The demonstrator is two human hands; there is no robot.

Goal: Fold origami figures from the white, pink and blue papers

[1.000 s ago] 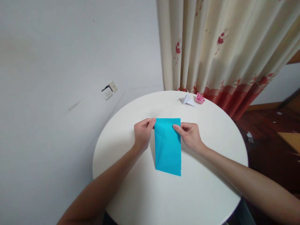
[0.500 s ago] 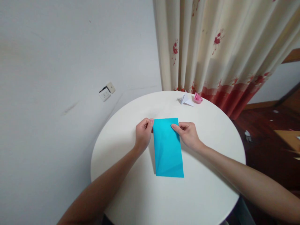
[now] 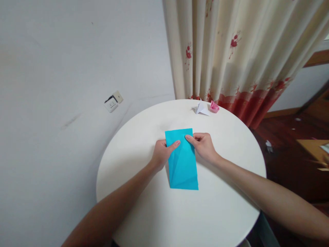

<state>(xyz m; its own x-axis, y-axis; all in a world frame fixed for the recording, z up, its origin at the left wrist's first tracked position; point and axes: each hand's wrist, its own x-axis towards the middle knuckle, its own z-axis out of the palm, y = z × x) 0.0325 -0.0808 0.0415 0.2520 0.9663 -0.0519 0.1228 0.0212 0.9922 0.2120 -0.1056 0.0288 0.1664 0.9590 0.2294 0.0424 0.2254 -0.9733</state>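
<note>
- Your left hand (image 3: 161, 154) pinches the left edge of the folded blue paper (image 3: 182, 160), thumb on top.
- Your right hand (image 3: 204, 145) has its grip closed on the paper's right edge near the top.
- The paper lies flat at the frame's middle on the round white bench (image 3: 144, 206).
- A white origami crane (image 3: 200, 109) and a pink folded piece (image 3: 214, 106) sit at the bench's upper edge, by the curtain (image 3: 231, 51).
</note>
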